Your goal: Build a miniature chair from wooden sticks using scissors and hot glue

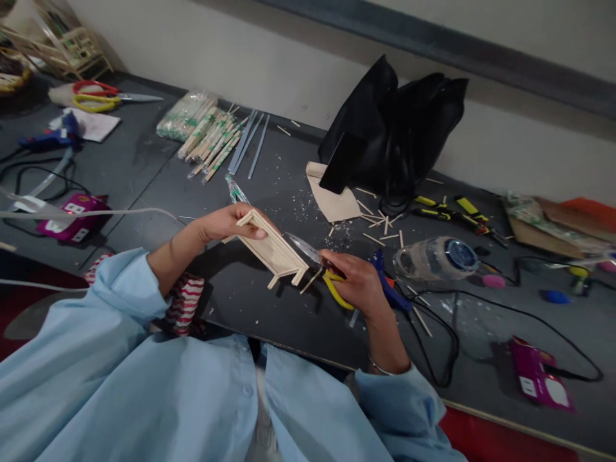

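My left hand (237,226) is closed on a small wooden stick model (275,251), its thumb lying across one end. The model is pale, with a flat slatted panel and short legs sticking out. In my right hand (356,280) are scissors (305,248) with a yellow handle loop, their blades pointing up and left along the model's far side. Whether the blades touch the model I cannot tell. A thin loose stick (311,281) shows between the model and the scissors. Beside my right wrist lies a blue glue gun (392,292).
Behind my hands are wrapped stick bundles (212,141), grey glue sticks (246,146), a phone (342,163) and a black bag (385,128). To the right lie a plastic bottle (428,258), pliers (474,221), cords and a purple box (539,375). Other scissors (108,96) lie far left.
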`<state>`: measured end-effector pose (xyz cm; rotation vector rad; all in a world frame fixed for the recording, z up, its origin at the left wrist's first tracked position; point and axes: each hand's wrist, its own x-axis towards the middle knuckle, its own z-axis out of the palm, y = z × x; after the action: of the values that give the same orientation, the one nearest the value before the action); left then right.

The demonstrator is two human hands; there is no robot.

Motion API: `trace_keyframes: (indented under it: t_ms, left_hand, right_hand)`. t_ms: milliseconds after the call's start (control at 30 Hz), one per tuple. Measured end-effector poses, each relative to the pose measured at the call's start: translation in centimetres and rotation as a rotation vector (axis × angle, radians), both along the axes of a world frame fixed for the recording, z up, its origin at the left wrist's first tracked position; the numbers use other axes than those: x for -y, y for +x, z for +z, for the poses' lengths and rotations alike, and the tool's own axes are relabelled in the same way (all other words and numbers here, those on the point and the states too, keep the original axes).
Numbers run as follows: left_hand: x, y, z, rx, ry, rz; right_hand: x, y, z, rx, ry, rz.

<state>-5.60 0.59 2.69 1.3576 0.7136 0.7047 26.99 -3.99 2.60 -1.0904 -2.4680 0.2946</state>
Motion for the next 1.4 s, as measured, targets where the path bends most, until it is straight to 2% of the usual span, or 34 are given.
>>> trace_keyframes:
  t_ms: [200,400,500,667,867,1000,1100,1167,1233,1333,1400]
  left_hand:
    - [0.0,-0.3,-0.1,0.018,-0.007,-0.004]
    - [0.3,0.0,0.2,0.048,-0.039,-0.021]
    - [0.4,0.0,0.4,0.051,-0.045,-0.033]
    - [0.4,-0.1,0.3,0.031,-0.01,-0.024]
    - [0.5,0.0,0.3,0.003,0.032,-0.072]
    - [0.7,0.2,0.3,-0.033,0.057,-0.084]
    - [0.9,0.5,0.3,-0.049,0.06,-0.093]
    - [1.0,0.7,0.4,-0.063,0.062,-0.095]
    - [1.2,1.0,0.7,-0.082,0.072,-0.111]
    - [1.5,1.4,0.9,-0.116,0.125,-0.155]
    - [1.6,1.5,0.9,-0.139,0.164,-0.164]
  right_hand:
    - [-0.2,0.3,-0.7,-0.096,0.017,-0.093]
    - [0.2,-0.7,-0.6,-0.126,0.041,0.005]
    - [0.1,-0.9,-0.6,-0.111,0.054,-0.007]
    - [-0.3,-0.4,-0.8,-0.008,0.026,-0.127]
    - [-0.7,0.3,-0.9,0.179,-0.077,-0.255]
    - [-0.6,0.8,-0.2,0.258,-0.145,-0.249]
    - [-0.1,0.5,0.8,0.287,-0.071,-0.271]
    - [0.5,-0.5,1.7,0.234,0.025,-0.321]
    - [1.0,-2.1,2.6,0.057,0.064,-0.305]
    - [1.7,-4.7,3.5,-0.23,-0.014,-0.253]
    - [1.8,-6.1,3.9,-0.27,-0.032,-0.216]
